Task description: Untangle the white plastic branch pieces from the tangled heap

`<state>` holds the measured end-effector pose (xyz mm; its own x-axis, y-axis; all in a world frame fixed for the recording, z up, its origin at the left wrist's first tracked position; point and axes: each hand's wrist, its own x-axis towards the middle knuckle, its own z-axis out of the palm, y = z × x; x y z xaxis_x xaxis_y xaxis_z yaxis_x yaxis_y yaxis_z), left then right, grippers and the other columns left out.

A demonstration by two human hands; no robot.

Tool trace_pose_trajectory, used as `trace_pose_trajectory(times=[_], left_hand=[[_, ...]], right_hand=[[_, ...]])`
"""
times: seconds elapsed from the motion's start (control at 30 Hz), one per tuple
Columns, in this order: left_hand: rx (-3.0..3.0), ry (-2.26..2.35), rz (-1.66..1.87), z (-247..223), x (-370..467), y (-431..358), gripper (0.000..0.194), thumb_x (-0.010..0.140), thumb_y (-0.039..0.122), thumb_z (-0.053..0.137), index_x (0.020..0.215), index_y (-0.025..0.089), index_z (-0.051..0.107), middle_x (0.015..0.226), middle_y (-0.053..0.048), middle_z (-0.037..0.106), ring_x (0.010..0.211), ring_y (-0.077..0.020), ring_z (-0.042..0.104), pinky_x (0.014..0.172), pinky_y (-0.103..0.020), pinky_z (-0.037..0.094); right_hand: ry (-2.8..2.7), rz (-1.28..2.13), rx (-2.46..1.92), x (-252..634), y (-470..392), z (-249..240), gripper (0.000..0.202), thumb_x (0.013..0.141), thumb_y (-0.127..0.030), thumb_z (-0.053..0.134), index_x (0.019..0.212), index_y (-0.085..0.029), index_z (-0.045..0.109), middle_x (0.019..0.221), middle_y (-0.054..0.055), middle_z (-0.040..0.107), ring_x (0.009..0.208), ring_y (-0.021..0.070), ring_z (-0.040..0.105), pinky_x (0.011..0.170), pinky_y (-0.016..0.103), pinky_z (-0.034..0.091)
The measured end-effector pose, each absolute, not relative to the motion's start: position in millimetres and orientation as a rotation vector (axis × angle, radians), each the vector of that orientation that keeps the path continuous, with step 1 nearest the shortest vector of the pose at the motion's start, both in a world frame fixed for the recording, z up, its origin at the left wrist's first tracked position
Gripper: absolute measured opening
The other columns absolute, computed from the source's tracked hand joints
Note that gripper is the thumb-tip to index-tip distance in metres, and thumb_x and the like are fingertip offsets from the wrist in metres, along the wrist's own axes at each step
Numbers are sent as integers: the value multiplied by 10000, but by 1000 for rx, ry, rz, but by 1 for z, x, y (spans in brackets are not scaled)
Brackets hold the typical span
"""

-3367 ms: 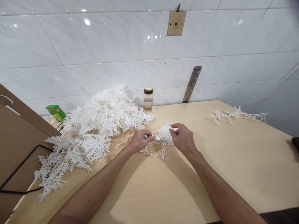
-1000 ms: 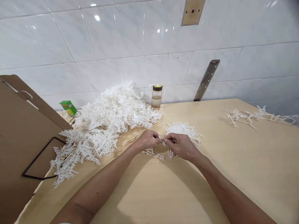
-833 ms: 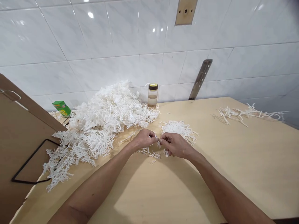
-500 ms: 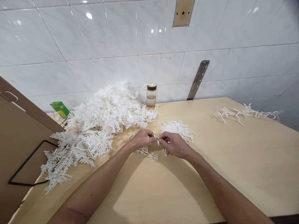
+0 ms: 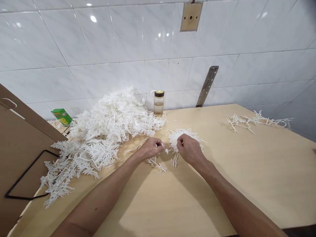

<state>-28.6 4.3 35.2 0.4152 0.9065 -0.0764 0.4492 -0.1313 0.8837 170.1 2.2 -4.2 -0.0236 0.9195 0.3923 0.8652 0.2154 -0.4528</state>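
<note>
My left hand (image 5: 152, 147) is closed in a pinch, and a small white plastic sprig (image 5: 166, 151) pokes out past its fingertips. To the right, my right hand (image 5: 189, 148) has its fingers pressed together over the front of a small pile of white sprig pieces (image 5: 186, 132); whatever it holds is hidden. A few loose bits (image 5: 174, 161) lie on the table just below the gap between my hands. Thin white branched stems (image 5: 158, 165) rest under my left hand. Further left spreads a big heap of white branched plastic foliage (image 5: 111, 118).
A bottle (image 5: 158, 106) of liquid stands by the tiled wall. Bare stems (image 5: 255, 121) lie at the table's right back. At left are a green box (image 5: 62, 117), a cardboard box (image 5: 22, 148) and a black wire frame (image 5: 18, 174). A metal bracket (image 5: 207, 86) sits against the wall.
My right hand has moved right and slightly up, away from my left hand, to over the small pile. The left hand stays almost in place, still pinching the sprig. The view has shifted slightly.
</note>
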Motion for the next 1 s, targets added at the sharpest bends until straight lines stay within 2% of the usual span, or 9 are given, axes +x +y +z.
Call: trace_pose_trajectory(times=[0.1,0.2,0.33,0.5,0.6,0.67,0.83,1.0], left_hand=[[1727,1233,752,32,-28,7,241,729,389,599,663,158,578,579,37,509,552,-108,460,566,-244,341],[1747,1282,805,30,-28,8,234,731,380,596,661,157,590,585,38,510,558,-106,443,568,-245,335],[1818,1309,798,30,-28,9,194,723,340,587,650,160,591,580,43,501,568,-107,423,565,-248,318],[1843,1325,779,29,-27,9,196,722,338,580,639,161,590,576,41,500,575,-113,429,567,-253,318],[1835,1311,765,29,-27,8,196,717,340,583,639,161,592,582,40,506,574,-111,427,570,-252,323],[1823,1300,763,30,-27,8,198,715,343,586,636,162,589,577,42,497,571,-110,418,564,-250,319],[1796,1255,737,33,-29,7,216,717,364,599,661,156,620,601,29,539,589,-115,456,573,-246,337],[1774,1186,700,36,-31,7,244,707,375,622,740,143,689,652,10,594,617,-124,493,591,-243,365]], right_hand=[[-1753,190,-1641,183,7,0,79,859,-217,519,868,-186,591,744,34,655,635,175,581,641,291,405],[-1770,304,-1525,180,3,3,147,855,-281,565,947,-195,642,785,29,682,600,159,592,633,293,438],[-1912,405,-1204,164,-7,6,165,885,-330,575,919,-220,694,933,47,711,652,146,615,639,282,478],[-2001,402,-1106,158,-8,2,140,887,-267,585,904,-216,714,982,59,713,615,128,588,657,293,482],[-2020,411,-1128,159,-7,1,147,886,-237,568,894,-216,714,988,59,715,720,151,626,693,294,478],[-2018,441,-1182,158,-8,2,148,881,-245,560,872,-215,705,955,53,717,734,157,629,691,293,470],[-1998,590,-1368,155,-12,8,150,863,-281,535,807,-214,657,686,0,661,577,144,567,573,267,418],[-1926,634,-1374,155,-11,9,156,846,-305,540,793,-206,648,649,-6,638,552,135,538,544,248,390]])
